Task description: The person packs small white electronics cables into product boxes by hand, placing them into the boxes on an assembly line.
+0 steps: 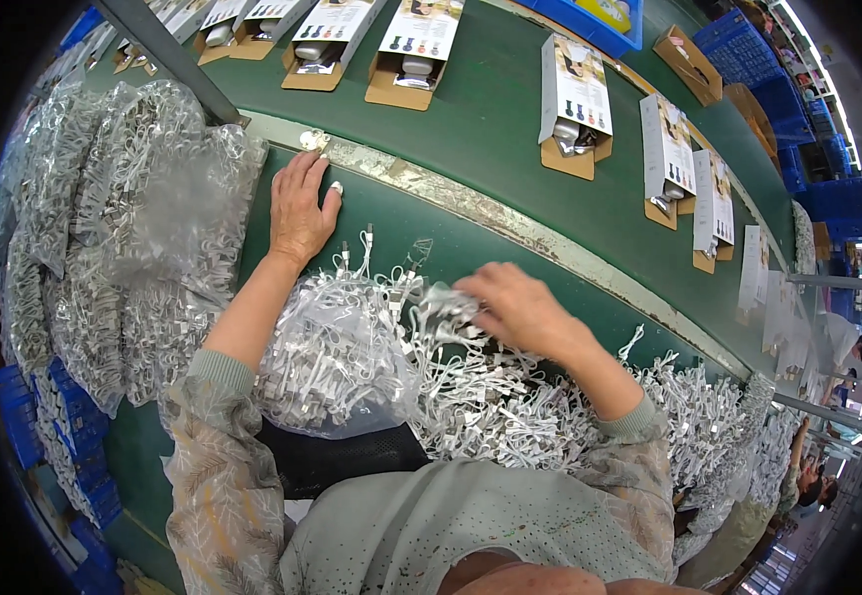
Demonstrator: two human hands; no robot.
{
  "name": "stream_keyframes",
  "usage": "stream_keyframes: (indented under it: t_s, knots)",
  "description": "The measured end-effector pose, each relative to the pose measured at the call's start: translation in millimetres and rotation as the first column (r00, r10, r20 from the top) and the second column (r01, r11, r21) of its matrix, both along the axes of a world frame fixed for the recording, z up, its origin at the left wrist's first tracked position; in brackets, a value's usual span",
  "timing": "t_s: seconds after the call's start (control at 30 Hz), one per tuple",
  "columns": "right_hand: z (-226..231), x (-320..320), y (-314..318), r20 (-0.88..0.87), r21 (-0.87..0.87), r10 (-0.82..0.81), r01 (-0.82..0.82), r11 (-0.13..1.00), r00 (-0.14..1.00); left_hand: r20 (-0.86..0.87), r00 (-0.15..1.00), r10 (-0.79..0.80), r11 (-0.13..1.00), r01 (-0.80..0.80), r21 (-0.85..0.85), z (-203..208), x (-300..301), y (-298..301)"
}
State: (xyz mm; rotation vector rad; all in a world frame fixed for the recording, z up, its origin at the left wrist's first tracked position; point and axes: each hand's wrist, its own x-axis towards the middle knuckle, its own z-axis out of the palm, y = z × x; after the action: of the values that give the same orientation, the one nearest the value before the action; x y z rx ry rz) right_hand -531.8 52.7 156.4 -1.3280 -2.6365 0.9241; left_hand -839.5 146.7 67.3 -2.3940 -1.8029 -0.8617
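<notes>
My left hand [299, 213] rests on the green bench against the worn metal rail [391, 171], fingers stretched and holding nothing I can see. White coverings show on its thumb tip and a fingertip, with a small white object [314, 141] just beyond. My right hand [522, 309] is smeared by motion over a heap of white USB cables [510, 412]. Beside its fingers is a blurred silvery-white bundle [445, 309]; whether they grip it is unclear. Between my forearms lies a clear plastic bag [337, 362] full of coiled white cables.
Clear bags of cables [158, 218] are stacked at the left. Past the rail, a green conveyor [491, 109] carries open printed boxes [575, 94] with brown flaps. A metal post [175, 61] rises at the upper left. Blue crates [748, 55] and other people [820, 491] are at the right.
</notes>
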Motion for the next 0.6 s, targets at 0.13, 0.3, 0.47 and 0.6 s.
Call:
stream_keyframes:
  t_s: [0.13,0.3,0.47,0.6]
  knots:
    - [11,-16,2,-0.065,-0.094,-0.44,0.434,0.896,0.895,-0.016,1.0,0.006,1.0,-0.006,0.006,-2,-48,3]
    - [-37,-26,-43,-0.032,-0.163,-0.619,0.607,0.778,0.785,0.006,1.0,0.007,1.0,-0.007,-0.023,-63,-61,-46]
    - [-42,-13,-27,-0.249,0.195,-0.506,0.555,0.809,0.826,0.005,1.0,0.004,1.0,-0.004,-0.006,-49,-58,-36]
    - [-20,-23,-15,-0.391,-0.226,-0.702,0.678,0.7,0.595,0.019,1.0,-0.003,1.0,0.004,-0.016,-28,-61,-37]
